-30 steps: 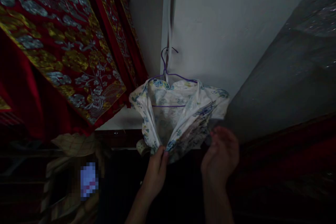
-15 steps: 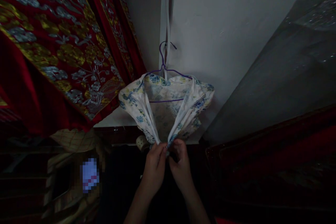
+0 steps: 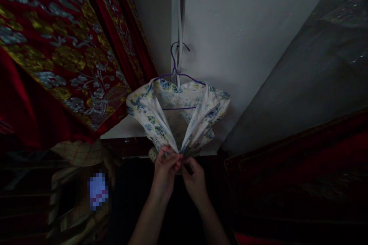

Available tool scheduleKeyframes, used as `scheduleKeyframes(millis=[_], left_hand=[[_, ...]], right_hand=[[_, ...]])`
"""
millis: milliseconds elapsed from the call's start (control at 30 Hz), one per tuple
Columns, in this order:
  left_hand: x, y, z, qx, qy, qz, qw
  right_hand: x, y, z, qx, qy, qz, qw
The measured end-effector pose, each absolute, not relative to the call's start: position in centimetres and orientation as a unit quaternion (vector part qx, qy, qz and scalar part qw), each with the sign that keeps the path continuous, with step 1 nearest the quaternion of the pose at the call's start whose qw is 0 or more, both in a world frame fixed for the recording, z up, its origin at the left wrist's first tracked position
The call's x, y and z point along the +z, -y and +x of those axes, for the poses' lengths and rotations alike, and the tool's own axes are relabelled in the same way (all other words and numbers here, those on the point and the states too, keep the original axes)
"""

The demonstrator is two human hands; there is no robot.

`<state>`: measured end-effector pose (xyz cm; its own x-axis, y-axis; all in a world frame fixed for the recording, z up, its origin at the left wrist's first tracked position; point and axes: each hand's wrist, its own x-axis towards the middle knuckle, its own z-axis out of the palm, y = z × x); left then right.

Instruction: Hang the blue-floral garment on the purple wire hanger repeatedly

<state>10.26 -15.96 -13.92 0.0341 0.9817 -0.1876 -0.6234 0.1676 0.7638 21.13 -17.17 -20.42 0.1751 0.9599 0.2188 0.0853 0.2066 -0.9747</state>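
A white shirt with blue and yellow flowers (image 3: 151,118) hangs from a thin purple hanger (image 3: 174,70), its front lying open in a V below the collar. Where the two front edges meet, my left hand (image 3: 164,168) pinches one edge, thumb and fingers drawn together. My right hand (image 3: 194,176) is closed on the opposite edge, its fingertips almost touching those of the left. Whether a button or other fastener sits between the fingertips is too dark and small to tell. The lower part of the shirt is hidden behind my hands.
The hanger's hook is over a nail (image 3: 186,47) in the pale wall (image 3: 235,34). Red cloth with gold and silver embroidery (image 3: 77,57) hangs at left, above a wooden chair (image 3: 54,214). A pale perforated shoe (image 3: 152,154) is below. Clear plastic sheeting (image 3: 310,65) covers the right side.
My left hand has shifted its grip, with its forefinger now raised and bent. The front edges come closer together at my fingertips. The whole view has moved slightly.
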Motion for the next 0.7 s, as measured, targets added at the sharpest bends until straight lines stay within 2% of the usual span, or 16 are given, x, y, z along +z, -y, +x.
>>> scheduleKeyframes(millis=[67, 167, 333, 500, 633, 700], left_hand=[[-11.5, 13.7, 9.7, 0.581, -0.344, 0.205, 0.709], [-6.2, 9.6, 9.0, 0.565, -0.302, 0.249, 0.726], [1.5, 5.6, 9.8, 0.606, -0.234, 0.339, 0.680], [1.6, 6.5, 11.4, 0.632, -0.242, 0.480, 0.559], [0.2, 7.2, 11.5, 0.647, -0.241, 0.525, 0.499], [0.0, 7.2, 11.2, 0.656, -0.234, 0.535, 0.478]], right_hand=[[-20.6, 16.5, 22.3, 0.377, 0.556, -0.494, 0.552], [-20.7, 15.1, 24.8, 0.377, 0.589, -0.484, 0.526], [-20.5, 13.0, 28.1, 0.390, 0.641, -0.463, 0.472], [-16.4, 10.7, 29.1, 0.361, 0.699, -0.450, 0.423], [-8.1, 9.0, 28.0, 0.252, 0.674, -0.401, 0.567], [-4.2, 8.3, 27.0, 0.211, 0.705, -0.357, 0.575]])
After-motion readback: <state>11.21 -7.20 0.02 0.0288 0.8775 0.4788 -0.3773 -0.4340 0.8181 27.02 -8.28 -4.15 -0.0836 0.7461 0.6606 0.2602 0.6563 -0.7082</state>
